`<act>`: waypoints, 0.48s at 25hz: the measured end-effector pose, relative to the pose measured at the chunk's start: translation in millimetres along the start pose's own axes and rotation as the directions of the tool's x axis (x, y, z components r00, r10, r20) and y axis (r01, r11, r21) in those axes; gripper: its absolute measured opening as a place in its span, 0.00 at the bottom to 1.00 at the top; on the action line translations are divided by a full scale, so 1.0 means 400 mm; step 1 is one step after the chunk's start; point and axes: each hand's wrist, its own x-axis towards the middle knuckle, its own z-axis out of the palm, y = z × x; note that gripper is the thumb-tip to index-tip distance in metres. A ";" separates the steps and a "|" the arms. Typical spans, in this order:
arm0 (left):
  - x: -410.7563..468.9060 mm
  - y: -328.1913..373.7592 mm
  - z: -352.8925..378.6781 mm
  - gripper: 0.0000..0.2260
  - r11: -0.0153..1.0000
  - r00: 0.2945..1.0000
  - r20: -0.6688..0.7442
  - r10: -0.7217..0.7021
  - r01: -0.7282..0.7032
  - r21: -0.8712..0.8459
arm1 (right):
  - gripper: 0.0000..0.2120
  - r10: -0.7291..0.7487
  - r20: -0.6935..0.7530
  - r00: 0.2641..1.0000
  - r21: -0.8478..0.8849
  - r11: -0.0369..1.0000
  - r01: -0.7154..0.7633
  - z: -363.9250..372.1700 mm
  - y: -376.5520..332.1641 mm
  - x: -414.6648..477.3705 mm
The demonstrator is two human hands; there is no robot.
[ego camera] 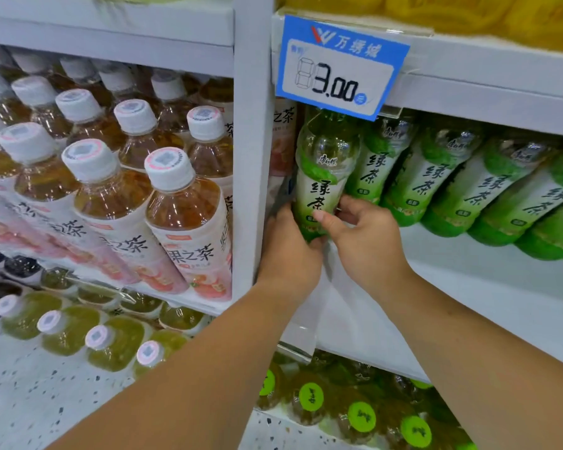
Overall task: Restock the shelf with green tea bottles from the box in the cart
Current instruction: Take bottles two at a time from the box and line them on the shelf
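Note:
A green tea bottle (322,170) stands at the far left of the white shelf (468,287), right beside the upright post. My left hand (286,251) grips its base from the left and below. My right hand (364,235) holds its lower label from the right, thumb across the front. A row of several more green tea bottles (436,177) runs off to the right behind it. The box and the cart are out of view.
A blue price tag (338,66) reading 3.00 hangs just above the held bottle. Peach tea bottles with white caps (176,196) fill the left bay. Green-capped bottles (358,414) sit on the shelf below. The white post (251,157) divides the bays.

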 end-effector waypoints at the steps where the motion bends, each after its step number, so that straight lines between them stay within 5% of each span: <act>1: 0.001 0.002 0.000 0.25 1.000 1.000 -0.010 -0.010 0.010 -0.030 | 0.15 0.006 -0.004 1.000 0.008 1.000 -0.006 0.003 0.000 0.001; 12: -0.005 -0.001 0.001 0.25 0.960 1.000 -0.006 -0.022 0.019 -0.278 | 0.15 0.075 -0.016 0.997 0.113 0.991 -0.073 0.013 0.000 0.006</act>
